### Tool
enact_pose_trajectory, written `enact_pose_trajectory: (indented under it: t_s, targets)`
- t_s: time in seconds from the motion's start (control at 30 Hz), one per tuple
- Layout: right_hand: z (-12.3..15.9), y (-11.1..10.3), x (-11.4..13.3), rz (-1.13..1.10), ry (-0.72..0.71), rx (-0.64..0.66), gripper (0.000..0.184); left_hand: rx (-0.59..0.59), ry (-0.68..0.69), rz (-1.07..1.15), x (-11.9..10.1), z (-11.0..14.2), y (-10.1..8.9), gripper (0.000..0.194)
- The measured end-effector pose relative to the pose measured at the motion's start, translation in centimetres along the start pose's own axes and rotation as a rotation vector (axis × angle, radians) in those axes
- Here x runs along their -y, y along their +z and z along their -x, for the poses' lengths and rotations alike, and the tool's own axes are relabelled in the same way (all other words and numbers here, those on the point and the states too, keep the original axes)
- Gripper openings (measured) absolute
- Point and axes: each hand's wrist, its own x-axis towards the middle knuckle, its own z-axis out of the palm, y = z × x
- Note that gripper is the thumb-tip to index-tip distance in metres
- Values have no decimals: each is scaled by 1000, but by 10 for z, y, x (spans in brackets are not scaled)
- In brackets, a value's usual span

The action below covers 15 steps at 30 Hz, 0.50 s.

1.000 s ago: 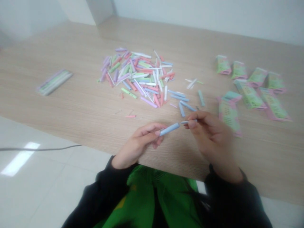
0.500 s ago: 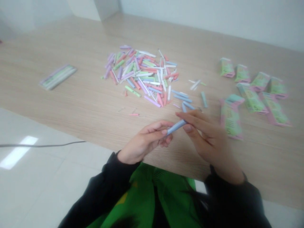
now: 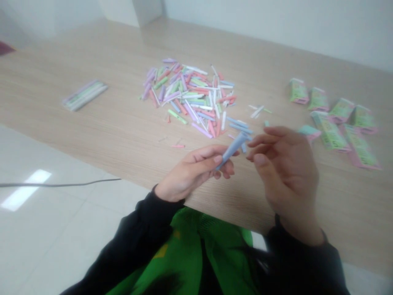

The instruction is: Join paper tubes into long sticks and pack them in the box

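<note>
My left hand (image 3: pixel 204 166) pinches a slim light-blue plastic stick (image 3: pixel 233 148) between thumb and fingers, its wider end slanting up and to the right. The stick's exact kind is not clear in the blurred picture. My right hand (image 3: pixel 285 172) is just to the right, apart from the stick, with fingers loosely curled and spread and nothing visible in them. Beyond both hands lies a loose pile of pastel sticks (image 3: pixel 190 96) in purple, green, red, white and blue. A few blue sticks (image 3: pixel 239 125) lie at the pile's near right edge.
Several green-and-pink packets (image 3: pixel 333 131) stand or lie at the right; my right hand partly covers one. A flat bundle of pale sticks (image 3: pixel 86 95) lies at the left. Small white and green pieces (image 3: pixel 258 111) sit right of the pile. A cable (image 3: pixel 61 185) runs across the floor.
My right hand has let go of the blue stick and drawn back to the right, its fingers opening. The left hand still holds the stick, now tilted more steeply.
</note>
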Motion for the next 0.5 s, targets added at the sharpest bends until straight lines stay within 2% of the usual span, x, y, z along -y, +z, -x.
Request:
enact_pose_trajectory:
  t_s: [0.1, 0.17, 0.23, 0.3, 0.4, 0.5]
  targets:
    - [-2, 5, 4, 4, -26, 8, 43, 11, -7, -40, 0, 2, 2, 19]
    - [-2, 7, 6, -5, -13, 18, 37, 16, -13, -132, -3, 3, 5, 19]
    - [-2, 9, 6, -2, 69, 20, 23, -17, 8, -287, -8, 3, 9, 18]
    - [-1, 10, 0, -32, 205, 11, 12, -118, 80, -454, -12, 4, 13, 11]
    - [5, 15, -12, -314, 446, 46, 12, -280, 237, -661, -14, 5, 17, 7]
    - [11, 21, -20, -691, 623, 125, 16, -315, 365, -826, -15, 5, 22, 8]
